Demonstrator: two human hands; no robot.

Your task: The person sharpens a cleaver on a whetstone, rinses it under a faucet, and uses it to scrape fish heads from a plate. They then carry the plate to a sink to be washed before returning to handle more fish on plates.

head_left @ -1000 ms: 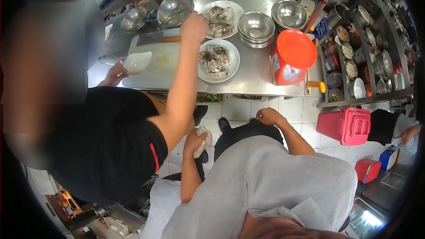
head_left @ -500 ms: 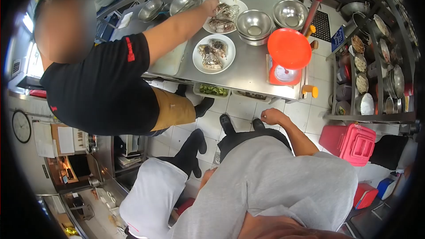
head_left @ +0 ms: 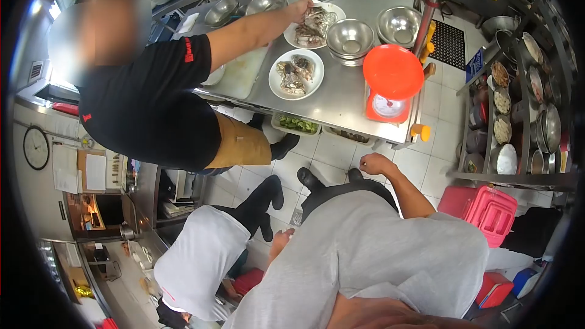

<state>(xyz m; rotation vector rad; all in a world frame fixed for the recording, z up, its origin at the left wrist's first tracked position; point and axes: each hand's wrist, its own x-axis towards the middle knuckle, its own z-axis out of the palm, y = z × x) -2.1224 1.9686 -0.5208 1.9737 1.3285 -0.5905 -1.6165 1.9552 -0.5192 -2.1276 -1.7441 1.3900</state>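
Observation:
My right hand [head_left: 376, 164] hangs over the floor in front of the steel table [head_left: 338, 100], its fingers curled in and nothing showing in them. My left hand [head_left: 281, 243] is low beside my grey shirt [head_left: 372, 231], which covers part of it. Its fingers are bent together, and a small pale patch shows at their tips; I cannot tell what it is. Both hands are apart from the table. Nearest my right hand, on the table's front corner, stands an orange-red kitchen scale [head_left: 388, 107] with a round orange pan [head_left: 393, 72].
A co-worker in black [head_left: 146, 106] reaches to a plate of foil-wrapped pieces [head_left: 317, 24]; a similar plate [head_left: 296, 74] stands nearer. Steel bowls [head_left: 350, 38] are stacked beside them. Another person in white [head_left: 201, 256] bends at my left. A pink cooler [head_left: 479, 210] and loaded shelves [head_left: 518, 103] stand right.
The view has shifted slightly. My left hand shows more beside the shirt, while my right hand stays curled. The person in white has bent lower; the co-worker in black still reaches to the plate.

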